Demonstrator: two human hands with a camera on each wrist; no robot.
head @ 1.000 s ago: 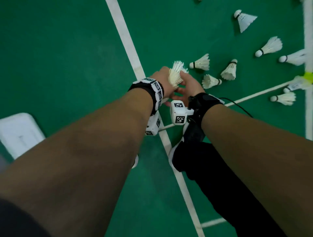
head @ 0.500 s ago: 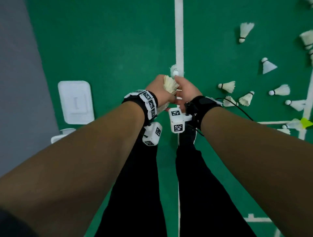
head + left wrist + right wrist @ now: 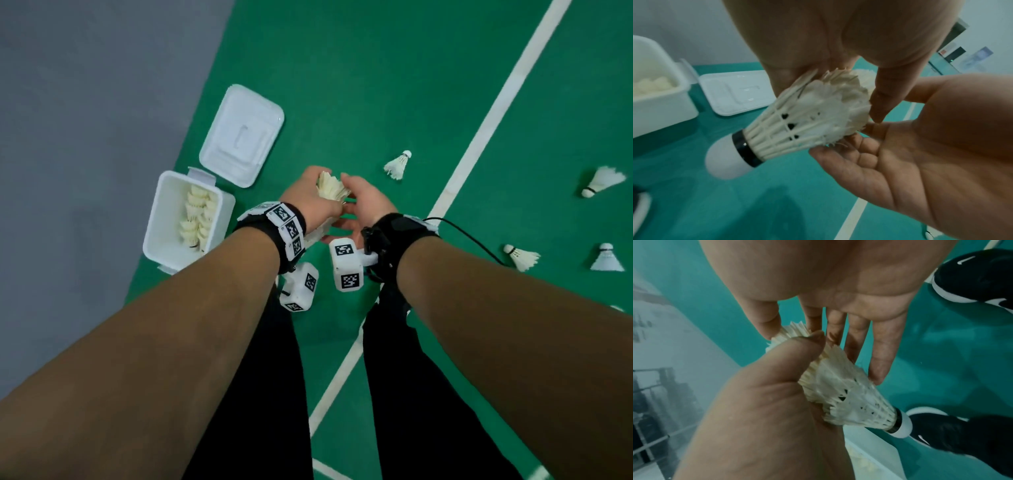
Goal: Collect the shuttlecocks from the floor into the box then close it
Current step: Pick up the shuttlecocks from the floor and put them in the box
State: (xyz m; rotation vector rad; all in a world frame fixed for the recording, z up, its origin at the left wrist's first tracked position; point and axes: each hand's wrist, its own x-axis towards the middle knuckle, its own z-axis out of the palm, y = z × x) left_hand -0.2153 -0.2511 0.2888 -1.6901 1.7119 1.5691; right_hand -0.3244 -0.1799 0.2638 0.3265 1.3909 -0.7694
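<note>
A nested stack of white feather shuttlecocks [image 3: 330,187] is held between both hands above the green floor. My left hand [image 3: 309,198] grips its feather end, thumb pressed over the feathers [image 3: 797,347]. My right hand [image 3: 368,202] lies beside it with straight fingers [image 3: 856,331] along the feathers and its thumb tip on the rim. The cork tip with a black band [image 3: 729,159] points down and toward me. The open white box [image 3: 156,219], several shuttlecocks inside, stands just left of the hands. Its lid [image 3: 244,134] lies flat on the floor behind it.
Loose shuttlecocks lie on the floor to the right: one [image 3: 398,165] near the white court line [image 3: 479,137], others [image 3: 603,181] [image 3: 523,257] [image 3: 607,259] farther out. Grey floor [image 3: 85,137] borders the court on the left. My black shoes [image 3: 982,277] stand below the hands.
The view has swung left, bringing the box and lid close beside the hands. Both hands stay together on the shuttlecock stack; most scattered shuttlecocks have slid to the right.
</note>
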